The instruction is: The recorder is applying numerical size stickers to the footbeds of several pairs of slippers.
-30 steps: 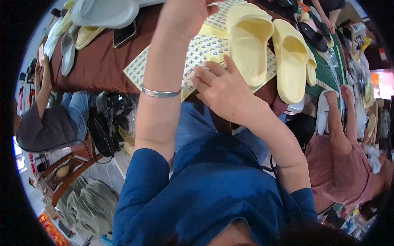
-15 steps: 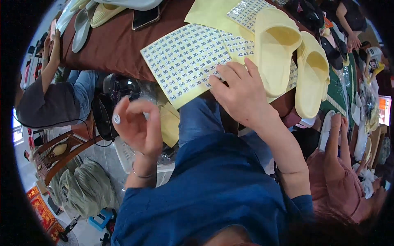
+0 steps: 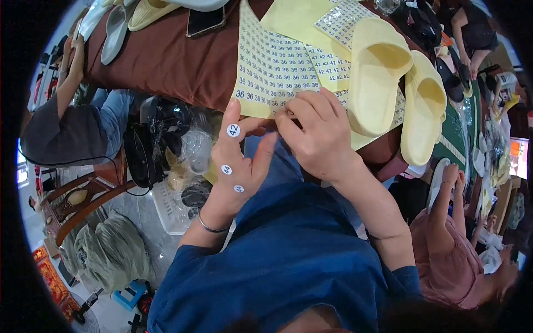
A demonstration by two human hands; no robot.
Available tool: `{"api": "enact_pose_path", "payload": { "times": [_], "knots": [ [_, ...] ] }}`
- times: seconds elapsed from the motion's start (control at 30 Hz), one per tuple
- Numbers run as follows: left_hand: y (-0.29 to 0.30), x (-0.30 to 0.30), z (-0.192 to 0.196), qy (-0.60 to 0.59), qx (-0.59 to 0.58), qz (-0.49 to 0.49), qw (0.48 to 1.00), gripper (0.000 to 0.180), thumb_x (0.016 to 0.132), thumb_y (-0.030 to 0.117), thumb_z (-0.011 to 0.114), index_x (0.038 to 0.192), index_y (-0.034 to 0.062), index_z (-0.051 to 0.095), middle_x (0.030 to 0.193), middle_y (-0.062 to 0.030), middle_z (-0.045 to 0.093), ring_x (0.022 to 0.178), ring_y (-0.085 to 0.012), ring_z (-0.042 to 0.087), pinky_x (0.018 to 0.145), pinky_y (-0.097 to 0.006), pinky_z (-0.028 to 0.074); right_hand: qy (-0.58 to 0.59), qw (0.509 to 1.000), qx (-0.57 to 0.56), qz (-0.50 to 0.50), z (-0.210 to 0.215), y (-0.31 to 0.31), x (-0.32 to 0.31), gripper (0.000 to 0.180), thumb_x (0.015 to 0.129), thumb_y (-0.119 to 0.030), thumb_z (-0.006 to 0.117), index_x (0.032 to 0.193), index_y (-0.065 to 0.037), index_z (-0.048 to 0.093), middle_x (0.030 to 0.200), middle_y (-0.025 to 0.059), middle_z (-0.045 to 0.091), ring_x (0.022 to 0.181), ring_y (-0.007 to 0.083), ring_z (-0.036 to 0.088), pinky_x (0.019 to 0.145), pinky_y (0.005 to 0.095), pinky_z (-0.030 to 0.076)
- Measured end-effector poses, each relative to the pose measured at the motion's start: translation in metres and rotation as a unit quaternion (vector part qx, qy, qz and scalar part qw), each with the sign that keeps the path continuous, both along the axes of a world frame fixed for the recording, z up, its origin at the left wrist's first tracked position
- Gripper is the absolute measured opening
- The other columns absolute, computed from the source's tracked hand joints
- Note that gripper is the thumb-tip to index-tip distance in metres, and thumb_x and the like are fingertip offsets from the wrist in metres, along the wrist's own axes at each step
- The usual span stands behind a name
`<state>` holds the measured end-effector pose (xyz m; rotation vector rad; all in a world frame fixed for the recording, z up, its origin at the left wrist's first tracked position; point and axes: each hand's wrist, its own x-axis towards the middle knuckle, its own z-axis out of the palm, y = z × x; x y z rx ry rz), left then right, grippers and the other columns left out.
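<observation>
A pale yellow sheet of small round number stickers (image 3: 273, 66) curves upward at its left side. My right hand (image 3: 317, 130) is closed on its lower edge, fingers bent and pressed together. Close by on the left, my left hand (image 3: 239, 152) has its forefinger stretched up beside the sheet's lower corner and its thumb apart. Several round white stickers cling to that hand, one of them a sticker (image 3: 233, 130) on the forefinger. To the right of my right hand lies a pale yellow slide sandal (image 3: 373, 105), with a matching sandal (image 3: 419, 125) beside it.
A brown-covered table (image 3: 155, 61) holds a phone (image 3: 205, 22), a grey sandal (image 3: 115, 36) and more sticker sheets (image 3: 288, 22). A white basket (image 3: 166, 208) and a wooden chair (image 3: 83, 205) stand left. People sit on both sides, one in a pink top (image 3: 447, 252).
My left hand has moved right and up to the sheet, turning its back into view. The sheet has shifted and its left side now bends upward. My right hand has curled its fingers at the edge.
</observation>
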<state>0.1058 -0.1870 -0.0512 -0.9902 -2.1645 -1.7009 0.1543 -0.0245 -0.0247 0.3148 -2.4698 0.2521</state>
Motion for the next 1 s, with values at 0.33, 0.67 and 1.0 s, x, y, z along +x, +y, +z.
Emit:
{"api": "enact_pose_path", "payload": {
  "times": [0.33, 0.67, 1.0],
  "knots": [
    [-0.002, -0.008, 0.023, 0.073, -0.152, -0.011, 0.986, 0.043, 0.088, 0.003, 0.066, 0.130, 0.0015, 0.061, 0.086, -0.0193, 0.066, 0.067, -0.0328, 0.062, 0.063, -0.038, 0.050, 0.022, 1.000, 0.004, 0.019, -0.008, 0.002, -0.006, 0.015, 0.077, -0.019, 0.061, 0.084, -0.007, 0.068, 0.099, 0.0089, 0.064, 0.106, 0.0276, 0.060, 0.095, 0.0492, 0.045],
    [0.003, -0.016, 0.004, -0.240, 0.026, -0.049, 0.969, 0.046, 0.092, -0.004, 0.061, 0.137, -0.0028, 0.050, 0.113, -0.0138, 0.068, 0.099, -0.0144, 0.066, 0.085, -0.028, 0.053, 0.026, 0.998, -0.042, 0.024, -0.013, 0.005, -0.001, 0.015, 0.077, -0.016, 0.062, 0.088, -0.006, 0.067, 0.098, 0.0062, 0.062, 0.103, 0.0258, 0.060, 0.094, 0.0461, 0.047],
    [0.014, -0.015, 0.006, -0.387, 0.204, -0.135, 0.889, 0.060, 0.092, -0.009, 0.059, 0.145, 0.0015, 0.035, 0.123, -0.0164, 0.062, 0.110, -0.0180, 0.062, 0.095, -0.029, 0.050, 0.030, 0.991, -0.133, 0.017, -0.012, 0.006, 0.002, 0.021, 0.072, -0.012, 0.070, 0.093, -0.006, 0.069, 0.094, 0.0040, 0.061, 0.095, 0.0243, 0.060, 0.091, 0.0442, 0.047]
  ]
}}
